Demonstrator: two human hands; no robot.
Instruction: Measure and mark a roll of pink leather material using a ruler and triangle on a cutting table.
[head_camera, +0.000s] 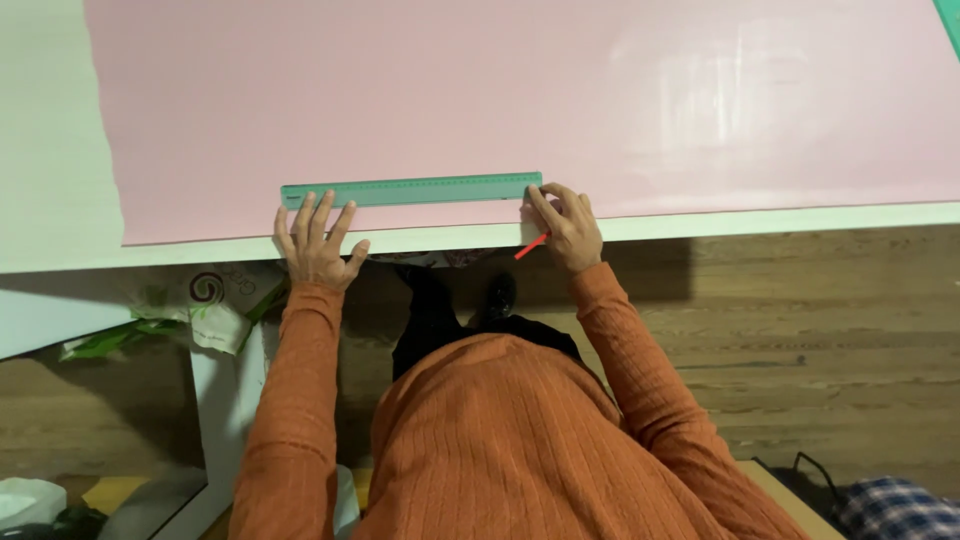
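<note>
Where the large pink sheet (520, 100) meets the near edge of the white counter (720, 222), a long green ruler (412, 190) lies flat on the paper, running left to right and roughly parallel to that edge. The left hand (316, 243) presses down at the ruler's left end, palm low on the sheet, its fingers (322, 213) spread wide and flat with the tips touching the ruler's lower edge; it grips nothing, only pins. The right hand (570, 228) sits at the ruler's right end, its fingers (545, 204) curled close around a slim red pencil or pen (531, 246), whose free end slants down and to the left past the counter edge. The writing tip is hidden under the hand, so it seems to meet the paper just beside the ruler's end, though that cannot be told for sure. Both arms wear orange ribbed sleeves (290, 400). Below the counter lies a wooden floor (820, 330), with a crumpled white and green bag (200, 310) to the left and a patch of blue checked cloth (895, 505) at the lower right corner.
</note>
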